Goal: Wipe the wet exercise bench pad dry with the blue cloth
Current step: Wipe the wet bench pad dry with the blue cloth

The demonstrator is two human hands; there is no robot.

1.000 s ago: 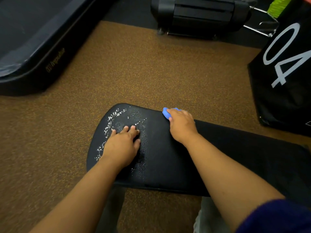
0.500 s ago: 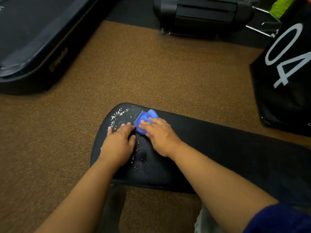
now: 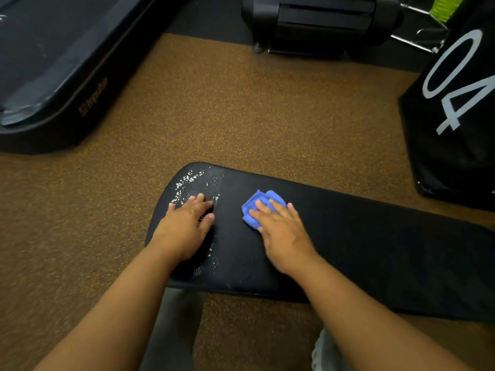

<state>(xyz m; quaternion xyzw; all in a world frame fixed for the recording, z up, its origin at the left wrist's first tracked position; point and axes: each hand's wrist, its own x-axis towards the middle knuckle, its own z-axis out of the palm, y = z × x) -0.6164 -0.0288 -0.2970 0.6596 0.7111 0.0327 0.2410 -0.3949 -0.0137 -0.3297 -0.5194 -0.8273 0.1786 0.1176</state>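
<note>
The soft, light blue cloth [image 3: 261, 207] lies bunched on the black bench pad [image 3: 375, 250] under the flat right hand [image 3: 281, 228], best pushed from on top, while the flat left hand [image 3: 184, 231] steadies the slippery wet end, both hands apart.

Two hands are showing, the left hand [image 3: 184, 231] and the right hand [image 3: 284, 234], both lying on one black bench pad [image 3: 361, 245], with one blue cloth [image 3: 257, 203] sitting on that pad and one black bag [image 3: 460, 116] standing beyond it.
</note>
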